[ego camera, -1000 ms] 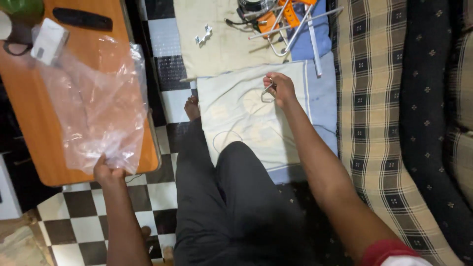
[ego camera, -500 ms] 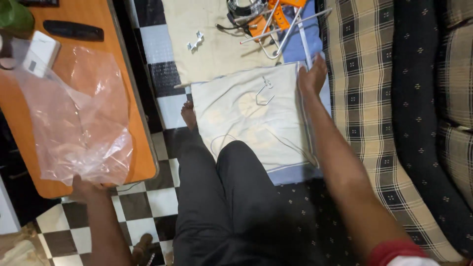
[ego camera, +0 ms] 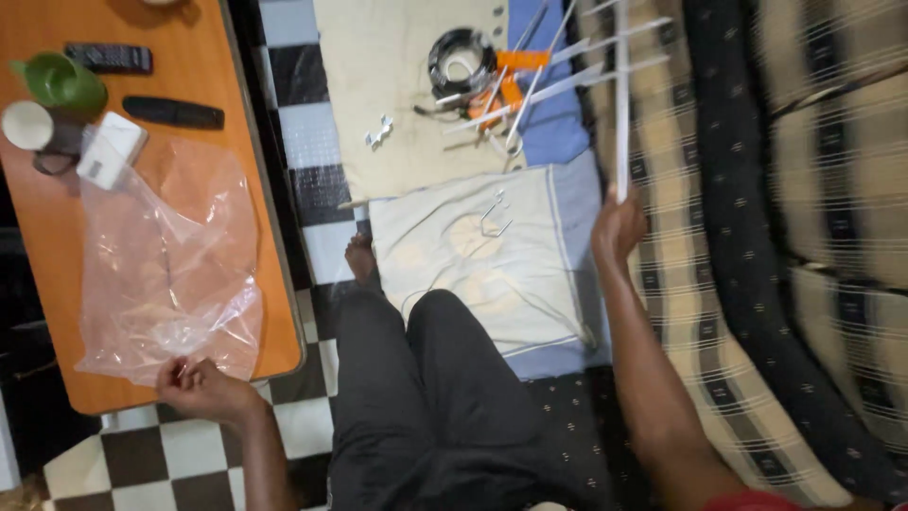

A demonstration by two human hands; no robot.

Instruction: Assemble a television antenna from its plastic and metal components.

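Observation:
My left hand (ego camera: 200, 386) pinches the near edge of a clear plastic bag (ego camera: 170, 265) that lies spread on the orange table (ego camera: 274, 284). My right hand (ego camera: 617, 227) is closed around the end of a long white metal rod (ego camera: 622, 95), part of a white aerial-like frame with several crossbars and orange fittings (ego camera: 515, 76). A small bent metal hook (ego camera: 494, 216) lies on the white cushion (ego camera: 473, 274) in front of my knees.
On the table stand a green cup (ego camera: 64, 83), a white mug (ego camera: 28, 125), a white box (ego camera: 112, 149) and two black remotes (ego camera: 173, 113). A coiled black cable (ego camera: 461, 59) and a small metal bracket (ego camera: 379, 132) lie on a beige cloth. Checked sofa at right.
My right hand left the cushion, moved right and took hold of the white rod. My left hand kept the bag's edge. The view shifted.

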